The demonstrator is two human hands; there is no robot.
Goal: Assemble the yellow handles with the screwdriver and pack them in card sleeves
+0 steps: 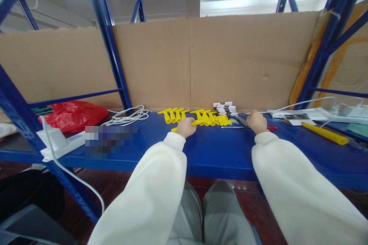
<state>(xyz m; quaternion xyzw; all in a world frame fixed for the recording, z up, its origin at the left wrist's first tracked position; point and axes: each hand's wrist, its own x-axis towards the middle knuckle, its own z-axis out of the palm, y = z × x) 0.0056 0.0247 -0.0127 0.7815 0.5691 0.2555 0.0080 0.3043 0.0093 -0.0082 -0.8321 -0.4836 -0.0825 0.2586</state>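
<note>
My left hand (186,127) is closed around a yellow plastic piece (197,122), whose ends stick out on both sides of the fist. Just beyond it, yellow T-shaped plastic parts (173,115) stand in two groups on the blue shelf. Small flat yellow pieces (224,120) lie in a pile to the right of these. My right hand (257,121) is closed, with a grey blade-like tool (242,121) projecting from its left side; the fingers hide the rest. Beside that hand lies a screwdriver with a red handle (271,128), its thin shaft pointing left.
Small white boxes (225,108) are stacked against the cardboard wall (230,57). A yellow tube (324,133) and a white power strip (304,114) lie right. Leftward are coiled white cable (130,115), a red bag (76,115) and another power strip (67,146). Blue posts (110,46) frame the shelf.
</note>
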